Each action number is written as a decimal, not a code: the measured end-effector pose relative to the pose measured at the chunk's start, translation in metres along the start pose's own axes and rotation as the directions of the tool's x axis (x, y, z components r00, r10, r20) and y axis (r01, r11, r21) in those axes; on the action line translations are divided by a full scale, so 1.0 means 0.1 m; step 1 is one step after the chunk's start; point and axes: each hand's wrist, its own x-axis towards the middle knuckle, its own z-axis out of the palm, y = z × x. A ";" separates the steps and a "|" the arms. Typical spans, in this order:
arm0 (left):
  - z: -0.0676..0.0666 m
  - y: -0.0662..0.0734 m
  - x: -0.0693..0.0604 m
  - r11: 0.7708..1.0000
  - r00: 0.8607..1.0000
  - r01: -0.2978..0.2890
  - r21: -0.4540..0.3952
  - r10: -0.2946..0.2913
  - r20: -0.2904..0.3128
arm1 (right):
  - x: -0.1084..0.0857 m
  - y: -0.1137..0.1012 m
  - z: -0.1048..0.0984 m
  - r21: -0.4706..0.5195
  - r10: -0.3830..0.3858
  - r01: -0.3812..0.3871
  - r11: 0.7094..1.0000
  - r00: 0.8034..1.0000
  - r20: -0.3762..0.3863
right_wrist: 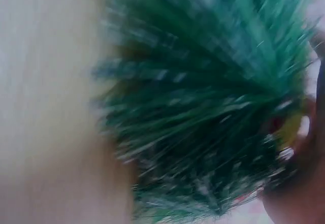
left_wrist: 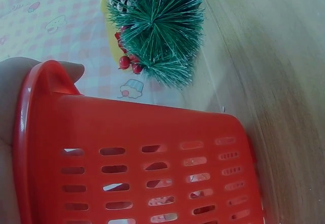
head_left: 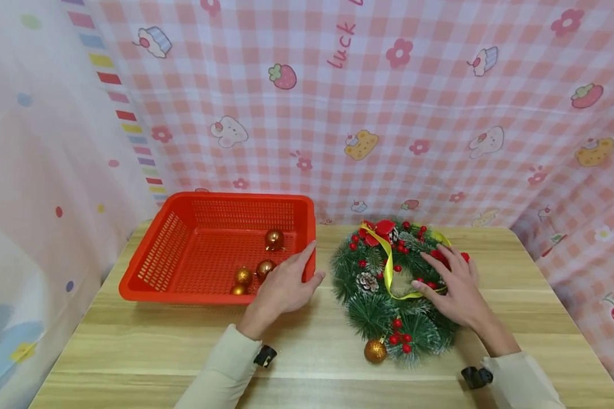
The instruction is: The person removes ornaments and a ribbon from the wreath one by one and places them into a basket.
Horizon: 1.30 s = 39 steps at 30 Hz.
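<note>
A red plastic basket (head_left: pixel 156 298) stands on the left of the table with several shiny gold-brown ball ornaments (head_left: pixel 273 238) inside. My left hand (head_left: pixel 285 287) lies over its front right corner, fingers extended and thumb apart outside the rim; the left wrist view shows the basket's slotted wall (left_wrist: pixel 127 127) close up. To the right lies a green wreath (head_left: pixel 370 312) with red berries, pine cones, a yellow ribbon (head_left: pixel 389 267) and a gold ball (head_left: pixel 375 351) at its front edge. Over the wreath's right side my right hand (head_left: pixel 457 289) spreads its fingers. Blurred needles (right_wrist: pixel 203 97) fill the right wrist view.
Both stand on a light wooden table (head_left: pixel 317 363). Behind it hangs a pink checked curtain (head_left: pixel 307 113), with a white patterned cloth (head_left: pixel 41 170) at the left side. A strip of table separates basket and wreath.
</note>
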 end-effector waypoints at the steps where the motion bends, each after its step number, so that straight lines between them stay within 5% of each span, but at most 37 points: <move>1: 0.00 0.00 0.00 1.000 1.000 0.000 -0.001 0.000 0.000 | 0.01 0.03 0.01 -0.032 -0.020 0.020 0.999 1.000 0.023; 5: 0.01 0.00 0.01 1.000 1.000 0.006 -0.002 -0.006 0.008 | 0.00 0.07 0.05 -0.143 -0.011 0.025 0.989 0.995 0.098; 10: 0.01 0.00 0.01 1.000 1.000 0.009 0.004 -0.009 -0.003 | 0.00 0.05 0.10 -0.217 0.023 -0.001 0.976 0.995 0.100; 20: 0.01 0.00 0.02 1.000 1.000 -0.015 0.003 0.015 0.004 | -0.08 -0.10 0.17 -0.250 0.171 -0.154 0.956 0.984 0.047; 25: -0.01 0.00 0.01 1.000 1.000 -0.001 0.002 0.001 0.001 | -0.06 -0.11 0.20 -0.250 0.185 -0.168 0.954 0.982 0.043; 28: -0.02 0.04 -0.01 0.997 0.997 -0.041 0.072 0.046 -0.069 | -0.05 -0.11 0.21 -0.239 0.182 -0.167 0.957 0.982 0.043; 30: -0.01 0.09 -0.04 0.981 0.973 -0.136 0.140 0.159 -0.168 | -0.04 -0.11 0.21 -0.235 0.178 -0.165 0.958 0.983 0.037; 31: 0.01 0.13 -0.05 0.965 0.947 -0.200 0.172 0.236 -0.220 | -0.04 -0.11 0.21 -0.234 0.177 -0.165 0.958 0.984 0.034; 33: 0.05 0.23 -0.09 0.914 0.866 -0.347 0.208 0.398 -0.303 | -0.04 -0.11 0.21 -0.239 0.178 -0.165 0.957 0.984 0.031; 35: 0.12 0.35 -0.14 0.860 0.796 -0.480 0.175 0.510 -0.324 | -0.05 -0.11 0.20 -0.245 0.178 -0.165 0.955 0.984 0.029; 36: 0.16 0.40 -0.17 0.842 0.785 -0.523 0.134 0.537 -0.310 | -0.05 -0.11 0.20 -0.247 0.179 -0.166 0.955 0.983 0.029; 37: 0.20 0.46 -0.19 0.834 0.791 -0.546 0.079 0.544 -0.278 | -0.05 -0.11 0.19 -0.247 0.181 -0.168 0.954 0.983 0.032; 39: 0.28 0.54 -0.24 0.843 0.832 -0.536 -0.042 0.519 -0.195 | -0.06 -0.11 0.19 -0.253 0.183 -0.168 0.953 0.982 0.036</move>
